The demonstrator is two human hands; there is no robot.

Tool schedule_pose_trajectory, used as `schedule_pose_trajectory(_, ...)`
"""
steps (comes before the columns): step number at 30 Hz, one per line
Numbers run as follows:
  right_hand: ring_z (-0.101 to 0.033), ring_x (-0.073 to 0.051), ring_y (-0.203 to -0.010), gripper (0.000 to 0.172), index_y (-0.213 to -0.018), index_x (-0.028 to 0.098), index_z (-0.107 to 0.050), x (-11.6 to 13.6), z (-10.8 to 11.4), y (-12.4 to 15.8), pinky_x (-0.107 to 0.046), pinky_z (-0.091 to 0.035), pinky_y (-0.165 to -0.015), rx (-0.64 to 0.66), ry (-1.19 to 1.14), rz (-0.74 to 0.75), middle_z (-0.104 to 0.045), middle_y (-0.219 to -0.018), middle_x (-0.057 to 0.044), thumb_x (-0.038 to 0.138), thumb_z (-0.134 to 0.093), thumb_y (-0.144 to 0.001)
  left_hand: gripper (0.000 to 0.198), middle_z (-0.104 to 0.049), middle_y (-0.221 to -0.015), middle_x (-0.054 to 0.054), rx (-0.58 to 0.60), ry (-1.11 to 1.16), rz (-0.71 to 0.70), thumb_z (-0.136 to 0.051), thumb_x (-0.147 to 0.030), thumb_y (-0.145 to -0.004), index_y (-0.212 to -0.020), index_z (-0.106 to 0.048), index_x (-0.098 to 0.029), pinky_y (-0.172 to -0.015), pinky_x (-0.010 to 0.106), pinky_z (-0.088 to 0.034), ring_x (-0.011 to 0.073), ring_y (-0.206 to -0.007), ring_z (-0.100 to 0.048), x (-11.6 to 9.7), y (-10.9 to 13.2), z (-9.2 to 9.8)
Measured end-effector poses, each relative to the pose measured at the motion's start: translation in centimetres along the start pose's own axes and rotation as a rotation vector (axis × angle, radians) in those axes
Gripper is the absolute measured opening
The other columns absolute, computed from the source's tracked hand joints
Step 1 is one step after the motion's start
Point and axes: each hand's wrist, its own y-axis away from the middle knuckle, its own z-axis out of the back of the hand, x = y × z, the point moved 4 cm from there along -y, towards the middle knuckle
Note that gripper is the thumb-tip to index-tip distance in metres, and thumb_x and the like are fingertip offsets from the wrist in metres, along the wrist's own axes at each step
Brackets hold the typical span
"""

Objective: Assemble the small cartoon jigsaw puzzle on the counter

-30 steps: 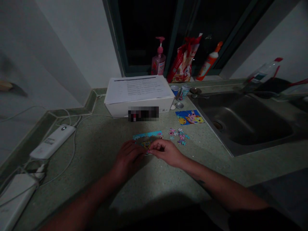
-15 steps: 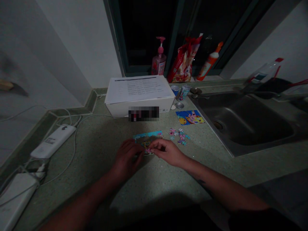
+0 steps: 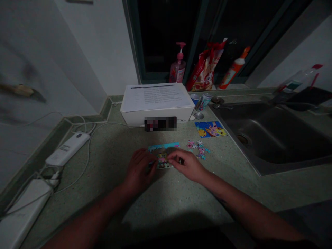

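A partly assembled jigsaw puzzle (image 3: 163,159) with a cartoon picture lies on the green speckled counter, a light blue strip along its far edge. My left hand (image 3: 141,166) is at its left side, fingers curled and thumb and fingertips closed on the edge. From the right, my right hand (image 3: 188,164) reaches over the puzzle with thumb and forefinger pinched at its surface; anything between those tips is too small to make out. Loose puzzle pieces (image 3: 201,149) in pink, blue and purple lie in a small pile beyond my right hand. A cartoon picture card (image 3: 211,129) lies behind them.
A white box (image 3: 158,98) with a printed sheet stands behind the puzzle. Cans (image 3: 203,102) stand beside it, near the steel sink (image 3: 249,159) on the right. A white power bank (image 3: 67,148) and cables lie left. Bottles and a red bag (image 3: 207,65) line the window.
The view has shifted, so the counter appears further right. My right fingertips have drawn slightly apart from the left ones, exposing more of the puzzle's middle. A pink patch there shows more fully.
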Motion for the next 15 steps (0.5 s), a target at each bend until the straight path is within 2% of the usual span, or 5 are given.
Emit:
schedule_pose_trajectory(7, -0.064, -0.014, -0.071, 0.012, -0.099, 0.024, -0.075, -0.2, 2.0, -0.3, -0.029, -0.049, -0.068, -0.084, 0.082, 0.034, -0.074, -0.092, -0.001, 0.023, -0.063, -0.099, 0.010, -0.076, -0.087, 0.001, -0.024, -0.020, -0.009, -0.066, -0.015, -0.097, -0.101, -0.064, -0.025, -0.097, 0.047, -0.059, 0.0203, -0.080, -0.073, -0.3, -0.4, 0.2)
schedule_pose_trajectory(15, -0.064, -0.016, -0.077, 0.007, -0.101, 0.024, -0.074, 1.3, -0.1, 0.3, -0.029, -0.049, -0.069, 0.048, 0.077, 0.134, -0.068, -0.085, 0.000, 0.028, -0.068, -0.101, 0.017, -0.078, -0.093, 0.001, 0.061, 0.009, -0.085, -0.067, -0.011, -0.095, -0.105, -0.063, -0.025, -0.103, 0.047, -0.055, 0.0203, -0.087, -0.075, -0.7, 0.3, -0.3)
